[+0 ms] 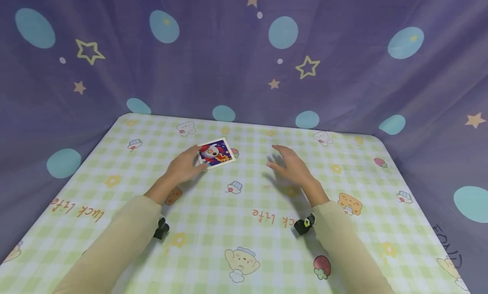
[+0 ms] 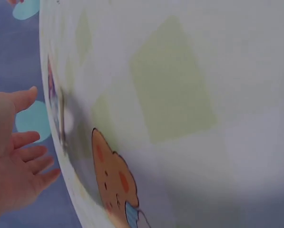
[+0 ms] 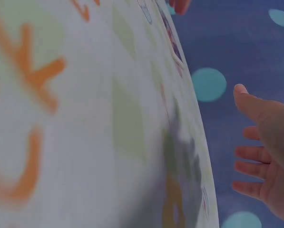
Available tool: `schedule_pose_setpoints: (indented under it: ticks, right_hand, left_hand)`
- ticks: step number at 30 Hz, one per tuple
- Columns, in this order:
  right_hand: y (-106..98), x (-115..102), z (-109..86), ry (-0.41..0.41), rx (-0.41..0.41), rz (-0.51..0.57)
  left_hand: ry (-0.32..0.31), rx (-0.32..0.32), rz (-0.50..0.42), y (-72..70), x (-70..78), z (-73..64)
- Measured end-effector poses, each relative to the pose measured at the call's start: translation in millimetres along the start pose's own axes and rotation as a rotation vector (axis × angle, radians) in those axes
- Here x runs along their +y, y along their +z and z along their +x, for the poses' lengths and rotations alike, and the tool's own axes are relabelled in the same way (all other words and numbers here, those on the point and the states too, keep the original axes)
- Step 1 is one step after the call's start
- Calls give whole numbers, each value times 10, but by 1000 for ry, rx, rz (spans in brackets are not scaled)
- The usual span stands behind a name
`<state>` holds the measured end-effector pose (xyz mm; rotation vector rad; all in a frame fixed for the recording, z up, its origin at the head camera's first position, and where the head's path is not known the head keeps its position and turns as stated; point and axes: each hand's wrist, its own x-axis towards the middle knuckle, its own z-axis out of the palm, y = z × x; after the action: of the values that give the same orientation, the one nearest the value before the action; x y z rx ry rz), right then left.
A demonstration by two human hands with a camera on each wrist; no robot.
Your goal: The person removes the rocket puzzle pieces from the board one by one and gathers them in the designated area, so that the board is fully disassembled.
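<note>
A flat square picture card with a white border and a colourful cartoon print lies on the tablecloth. My left hand is at its left side, thumb and fingers spread and overlapping the card's edge in the head view. In the left wrist view, the same hand shows a bare palm and loosely extended fingers, a gap away from the card. Off to the right of the card, my right hand hovers over the cloth with its thumb apart from the fingers. Nothing is in it in the right wrist view.
A green-and-white checked tablecloth with printed cartoons and lettering covers the table. Behind it hangs a purple curtain with stars and blue dots. Small black devices sit at the left wrist and right wrist.
</note>
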<state>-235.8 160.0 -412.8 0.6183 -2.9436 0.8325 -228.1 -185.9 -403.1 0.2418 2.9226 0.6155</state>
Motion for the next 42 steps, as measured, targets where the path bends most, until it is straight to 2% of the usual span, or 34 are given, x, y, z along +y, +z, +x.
schedule_pose_setpoints:
  ticks: [5,13,17,20,25,31,36,42]
  right_hand:
    - [170,-100,216,-55,-53,8]
    - [281,-236,437,-97,-121,-24]
    - [351,-308,542,-131,-181,-36]
    - [444,-377,651,-192,-215,-33]
    - [612,-543,874,-262,-242,-62]
    - [679,-672,1093,-318,-298,-96]
    - [687,-628,1167,-347,-320,-98]
    - [716,-595,1112,-353,-308,-94]
  left_hand:
    - [-14,-18,2,74,11,111]
    - [5,-59,105,150,60,250]
    - [50,-54,161,134,79,276]
    - [68,-54,175,120,98,281]
    - [62,-59,187,104,95,266]
    - [70,-39,175,73,82,252]
    - [71,-36,149,47,93,288]
    - [73,-64,138,47,62,288]
